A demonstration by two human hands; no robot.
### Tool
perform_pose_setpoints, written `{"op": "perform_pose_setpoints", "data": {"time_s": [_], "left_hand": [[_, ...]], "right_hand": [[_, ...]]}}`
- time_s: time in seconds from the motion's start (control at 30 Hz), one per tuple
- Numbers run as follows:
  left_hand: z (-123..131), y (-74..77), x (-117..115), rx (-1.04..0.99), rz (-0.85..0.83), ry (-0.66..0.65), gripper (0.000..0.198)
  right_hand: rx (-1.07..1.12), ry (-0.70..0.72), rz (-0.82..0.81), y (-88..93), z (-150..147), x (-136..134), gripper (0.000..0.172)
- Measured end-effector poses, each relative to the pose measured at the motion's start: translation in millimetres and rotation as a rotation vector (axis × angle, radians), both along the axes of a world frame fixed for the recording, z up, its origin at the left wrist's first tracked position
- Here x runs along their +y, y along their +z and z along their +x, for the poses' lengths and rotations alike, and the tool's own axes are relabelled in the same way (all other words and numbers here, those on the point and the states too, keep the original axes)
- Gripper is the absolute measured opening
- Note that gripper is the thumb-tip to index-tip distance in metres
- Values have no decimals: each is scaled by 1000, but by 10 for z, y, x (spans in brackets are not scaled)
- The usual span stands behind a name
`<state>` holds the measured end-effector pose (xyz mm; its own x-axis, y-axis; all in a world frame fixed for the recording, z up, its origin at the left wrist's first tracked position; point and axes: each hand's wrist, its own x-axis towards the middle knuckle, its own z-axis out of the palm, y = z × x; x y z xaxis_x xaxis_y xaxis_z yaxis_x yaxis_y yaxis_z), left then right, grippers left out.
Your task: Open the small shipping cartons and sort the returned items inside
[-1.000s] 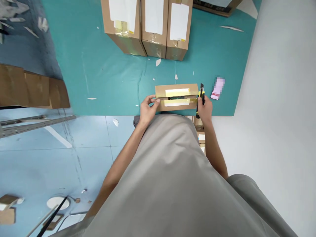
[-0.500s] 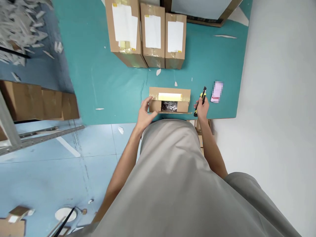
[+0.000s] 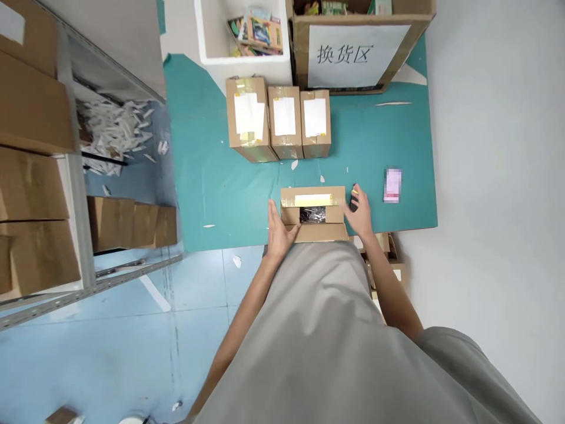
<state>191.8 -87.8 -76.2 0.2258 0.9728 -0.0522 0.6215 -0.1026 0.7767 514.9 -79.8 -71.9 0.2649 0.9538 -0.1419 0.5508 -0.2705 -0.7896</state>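
Observation:
A small cardboard box point(image 3: 334, 214) lies on the teal mat point(image 3: 229, 194) just in front of me. Its top flaps are parted and a dark, shiny wrapped item point(image 3: 312, 215) shows inside. My left hand point(image 3: 277, 227) lies flat against the box's left end, fingers stretched, thumb by the near flap. To the right of the box, my right hand point(image 3: 361, 213) has its fingers spread over a black and yellow utility knife point(image 3: 354, 192) lying on the mat, mostly hidden by the hand.
Three taped boxes with white labels point(image 3: 285, 121) stand in a row further back. Behind them are a white bin point(image 3: 212, 35) and a large labelled carton point(image 3: 357, 56). A pink item point(image 3: 392, 185) lies at the right. A metal shelf with cartons point(image 3: 35, 176) is on the left.
The box's flaps have opened and the wrapped item shows. My right hand, which gripped the knife, now lies spread over it beside the box. The view has tilted up.

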Motion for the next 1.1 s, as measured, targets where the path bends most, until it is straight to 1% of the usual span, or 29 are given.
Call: {"op": "perform_pose_setpoints", "data": {"time_s": [0.03, 0.07, 0.1, 0.17, 0.2, 0.27, 0.3, 0.43, 0.5, 0.57, 0.6, 0.67, 0.73, 0.8, 0.83, 0.87, 0.9, 0.97, 1.03, 1.1], "left_hand": [[35, -3, -2, 17, 36, 53, 123], [69, -7, -4, 36, 75, 94, 121], [98, -11, -4, 57, 112, 112, 119], [142, -16, 2, 121, 169, 83, 113], [158, -15, 9, 162, 186, 63, 109], [181, -2, 27, 256, 186, 11, 99], [190, 12, 40, 303, 171, -28, 91], [203, 113, 117, 446, 106, -243, 54], [194, 179, 167, 490, 101, -295, 42], [180, 244, 208, 516, 98, -294, 35], [173, 273, 220, 523, 96, -288, 34], [158, 324, 222, 527, 99, -281, 33], [133, 367, 201, 522, 113, -268, 34], [88, 402, 175, 513, 142, -232, 39], [55, 417, 164, 511, 160, -205, 43], [16, 430, 158, 514, 178, -175, 48], [-27, 440, 154, 522, 191, -143, 54], [-116, 454, 153, 551, 201, -94, 66], [-190, 464, 153, 581, 182, -85, 73], [-232, 480, 155, 605, 141, -102, 76]], "right_hand": [[-42, 77, 27, 55, -21, -17, 85], [-89, 144, 52, 99, -35, -16, 79], [-131, 195, 78, 133, -44, 6, 69], [-187, 245, 130, 177, -49, 120, 53], [-206, 246, 147, 188, -52, 209, 50], [-230, 207, 141, 187, -77, 438, 49], [-235, 174, 113, 174, -101, 569, 48], [-252, 24, -113, 78, -272, 1067, 50], [-290, -19, -197, 61, -362, 1215, 49], [-370, 9, -186, 109, -431, 1260, 43], [-430, 50, -146, 157, -459, 1246, 39], [-561, 179, -45, 290, -514, 1156, 38], [-642, 381, 1, 431, -587, 1010, 39], [-662, 622, -46, 536, -685, 834, 36], [-669, 717, -96, 568, -738, 744, 34], [-684, 772, -152, 587, -787, 655, 33], [-703, 793, -204, 598, -827, 570, 32], [-743, 767, -264, 617, -863, 413, 34], [-756, 731, -245, 660, -821, 271, 38], [-755, 669, -203, 734, -698, 141, 42]]}}
